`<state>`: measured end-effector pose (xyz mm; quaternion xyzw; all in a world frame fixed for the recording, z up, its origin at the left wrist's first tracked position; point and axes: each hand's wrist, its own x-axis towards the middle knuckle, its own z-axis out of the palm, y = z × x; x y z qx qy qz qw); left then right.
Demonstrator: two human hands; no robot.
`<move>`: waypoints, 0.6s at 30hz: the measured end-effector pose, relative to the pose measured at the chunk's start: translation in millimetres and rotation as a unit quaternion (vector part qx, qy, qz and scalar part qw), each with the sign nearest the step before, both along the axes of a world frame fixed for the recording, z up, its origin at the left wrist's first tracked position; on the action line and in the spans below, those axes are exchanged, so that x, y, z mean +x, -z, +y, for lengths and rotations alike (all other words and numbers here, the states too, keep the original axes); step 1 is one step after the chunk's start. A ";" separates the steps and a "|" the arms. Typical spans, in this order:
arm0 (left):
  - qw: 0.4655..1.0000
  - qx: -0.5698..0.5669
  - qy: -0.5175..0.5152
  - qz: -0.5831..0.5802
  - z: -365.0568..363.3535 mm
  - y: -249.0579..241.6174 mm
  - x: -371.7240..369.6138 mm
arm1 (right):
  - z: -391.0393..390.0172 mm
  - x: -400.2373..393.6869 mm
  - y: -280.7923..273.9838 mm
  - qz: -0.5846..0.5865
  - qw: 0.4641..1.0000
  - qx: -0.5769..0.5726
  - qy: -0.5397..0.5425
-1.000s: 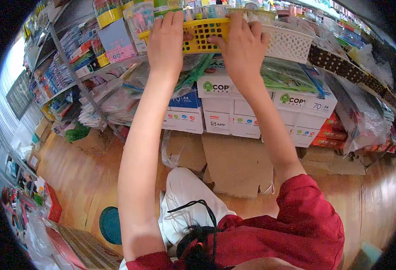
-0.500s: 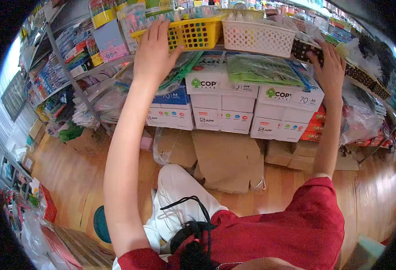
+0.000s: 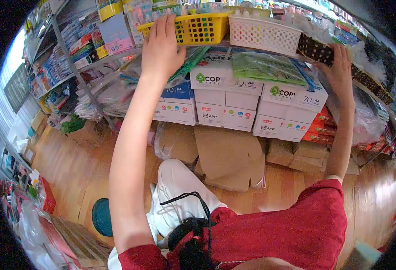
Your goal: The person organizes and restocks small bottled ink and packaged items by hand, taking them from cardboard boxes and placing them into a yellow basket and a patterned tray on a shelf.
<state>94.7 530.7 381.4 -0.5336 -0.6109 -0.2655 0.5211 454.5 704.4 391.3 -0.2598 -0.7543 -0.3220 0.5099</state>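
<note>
Yellow perforated basket (image 3: pixel 204 30) on a shelf (image 3: pixel 110 60) has the left hand (image 3: pixel 161 51), grip wide, at its left end, a white basket (image 3: pixel 263 35) just right, and farther right a dark-brown basket (image 3: pixel 316 50) by the right hand (image 3: pixel 339 67), whose grip I cannot tell.

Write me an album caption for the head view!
Left hand at yellow basket, right hand at dark basket, white basket between.

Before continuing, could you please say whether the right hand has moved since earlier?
Yes: the right hand moved rightward from the yellow basket, past the white basket.
</note>
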 end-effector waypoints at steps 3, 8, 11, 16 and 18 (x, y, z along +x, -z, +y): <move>1.000 0.016 0.000 0.008 2.4 0.7 -0.4 | -4.6 9.0 -8.9 -0.009 1.000 -0.021 -0.001; 1.000 0.022 0.003 0.005 3.0 1.6 -2.2 | -12.3 20.6 -9.0 -0.019 0.998 -0.053 -0.006; 1.000 0.016 0.002 -0.002 3.6 2.3 -3.9 | -22.1 23.9 -1.3 -0.021 0.999 -0.031 -0.009; 1.000 0.023 0.011 0.004 2.4 1.6 -2.1 | -52.8 27.9 12.8 -0.018 1.000 -0.016 0.008; 1.000 0.024 0.013 0.006 2.2 0.9 -1.1 | -63.1 34.4 18.4 -0.027 1.000 0.001 0.013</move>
